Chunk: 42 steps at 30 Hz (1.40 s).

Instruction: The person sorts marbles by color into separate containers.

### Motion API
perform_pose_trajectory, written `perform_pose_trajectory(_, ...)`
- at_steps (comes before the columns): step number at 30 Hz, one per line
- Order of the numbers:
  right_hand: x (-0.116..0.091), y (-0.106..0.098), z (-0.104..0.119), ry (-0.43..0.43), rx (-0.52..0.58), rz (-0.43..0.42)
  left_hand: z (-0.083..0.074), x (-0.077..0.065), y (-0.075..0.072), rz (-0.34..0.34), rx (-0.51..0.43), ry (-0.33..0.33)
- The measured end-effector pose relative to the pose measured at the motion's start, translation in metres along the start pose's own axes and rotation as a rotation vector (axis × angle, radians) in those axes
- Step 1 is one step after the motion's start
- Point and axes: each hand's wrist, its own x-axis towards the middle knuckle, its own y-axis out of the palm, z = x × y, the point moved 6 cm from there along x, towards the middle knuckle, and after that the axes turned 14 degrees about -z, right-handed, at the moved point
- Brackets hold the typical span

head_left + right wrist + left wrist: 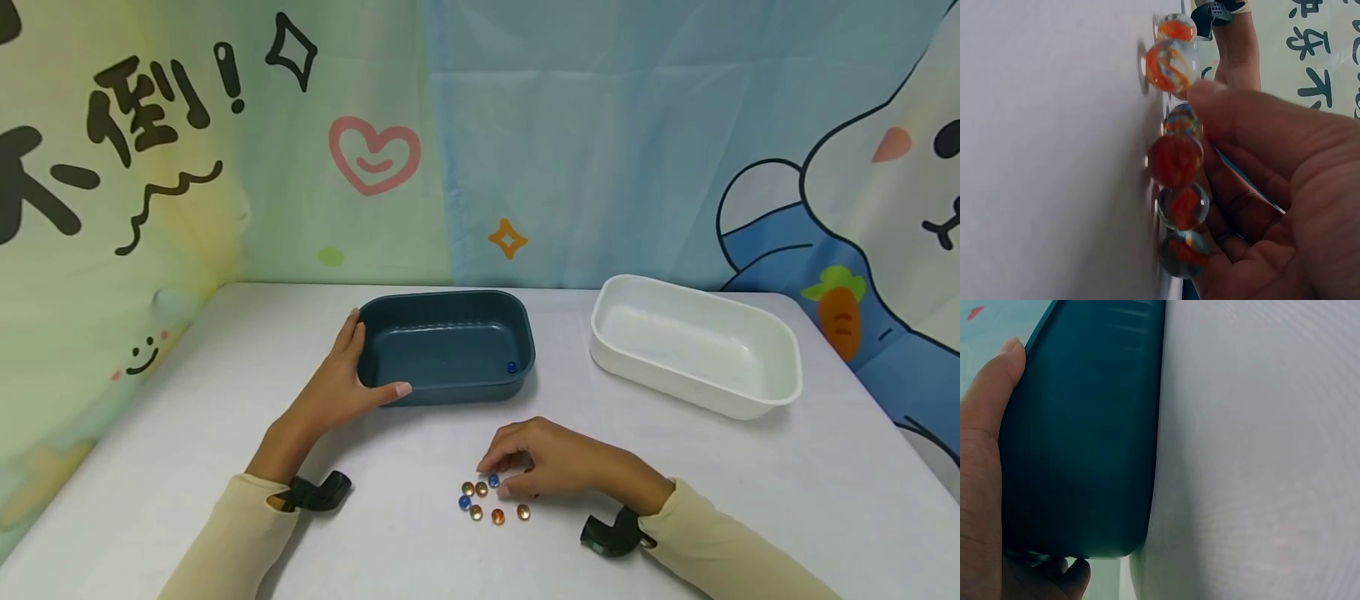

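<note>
My left hand [341, 379] grips the left end of a dark teal plastic tub [442, 394]. Its thumb lies along the near rim and the fingers go round the end, partly hidden behind the wall in the left wrist view. One blue marble [512, 367] lies inside the tub, near its right end. My right hand [558, 458] is low over a loose group of glass marbles on the table, thumb and forefinger apart on either side of a blue marble [493, 481]. Around it lie another blue marble [465, 502], an orange marble [498, 517] and several amber ones, like this amber marble [523, 512].
A white plastic tub [697, 387] stands at the back right, set at an angle. White cloth covers the table [405, 533]. Behind it hangs a printed curtain [585, 150]. Each wrist carries a black camera, such as the right wrist camera [613, 533].
</note>
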Motion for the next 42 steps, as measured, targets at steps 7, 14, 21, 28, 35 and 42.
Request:
perform_pose_trajectory(7, 0.002, 0.004, 0.002, -0.032, -0.022, -0.007, 0.002, 0.001, -0.001, -0.002, 0.0, 0.005)
perform_pose_trajectory(14, 0.001, 0.004, 0.002, -0.027, -0.034, -0.021, 0.002, 0.001, 0.0, -0.005, -0.001, 0.007)
perform_pose_trajectory(21, -0.002, -0.005, -0.001, 0.032, 0.027, -0.076, 0.002, 0.001, 0.003, -0.004, -0.013, 0.004)
perform_pose_trajectory(28, -0.001, -0.011, -0.008, 0.036, 0.148, -0.109, 0.001, 0.002, 0.002, -0.009, -0.013, 0.015)
perform_pose_trajectory(35, 0.001, -0.011, -0.01, 0.034, 0.214, -0.079, 0.002, 0.001, -0.001, -0.013, -0.012, 0.008)
perform_pose_trajectory(42, 0.0, -0.01, -0.011, 0.078, 0.226, -0.09, 0.001, 0.0, -0.001, -0.009, -0.024, 0.012)
